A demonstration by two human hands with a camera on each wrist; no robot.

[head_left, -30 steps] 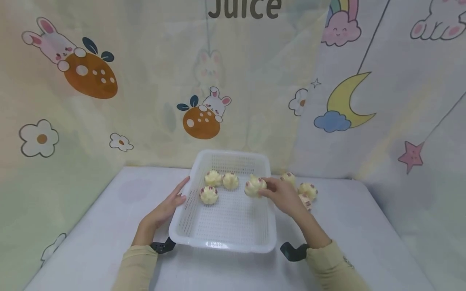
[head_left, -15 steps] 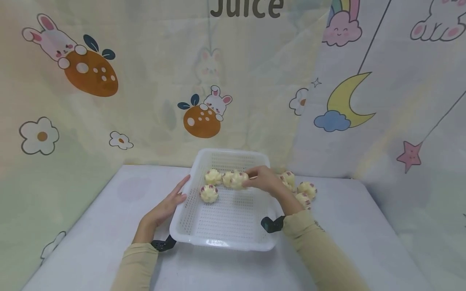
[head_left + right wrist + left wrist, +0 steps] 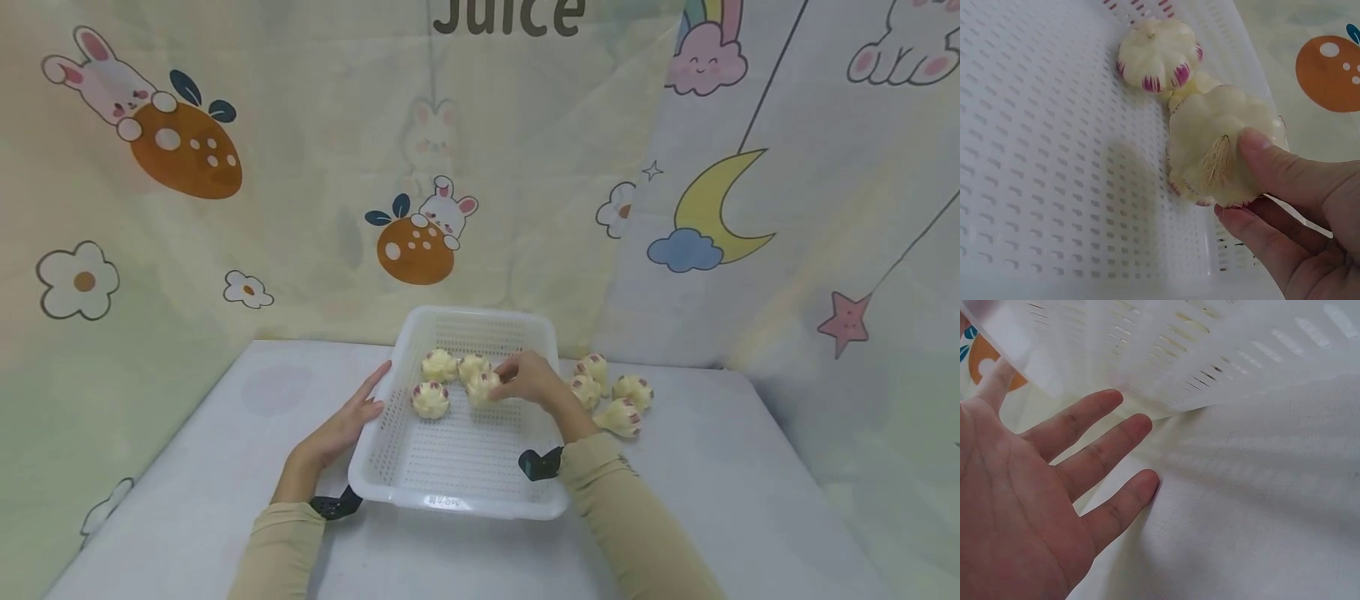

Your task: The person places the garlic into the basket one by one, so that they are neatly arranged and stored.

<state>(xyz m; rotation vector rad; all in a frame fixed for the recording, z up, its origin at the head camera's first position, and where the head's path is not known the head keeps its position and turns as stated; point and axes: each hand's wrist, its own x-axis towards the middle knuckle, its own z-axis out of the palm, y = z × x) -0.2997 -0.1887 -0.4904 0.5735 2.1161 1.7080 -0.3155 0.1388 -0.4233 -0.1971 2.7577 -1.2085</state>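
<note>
A white perforated plastic basket (image 3: 459,503) stands on the white table, tilted a little in the head view. Inside, toward its back left, sit three garlic bulbs (image 3: 431,401). My right hand (image 3: 534,382) pinches another garlic bulb (image 3: 1207,147) between thumb and fingers, low in the basket near the others. Its dry roots face the right wrist camera, and it partly covers a bulb behind it. My left hand (image 3: 339,432) lies along the basket's left side, fingers straight and spread. In the left wrist view that hand's fingers (image 3: 1100,453) lie beside the slotted wall.
Several more garlic bulbs (image 3: 621,418) lie on the table just right of the basket. A printed cloth backdrop (image 3: 315,167) rises behind the table (image 3: 225,467). Dark wrist cameras (image 3: 540,463) are strapped at both wrists.
My right hand has carried its garlic bulb from the basket's right side leftward to the other bulbs, then slightly nearer and lower. My left hand has stayed at the basket's side.
</note>
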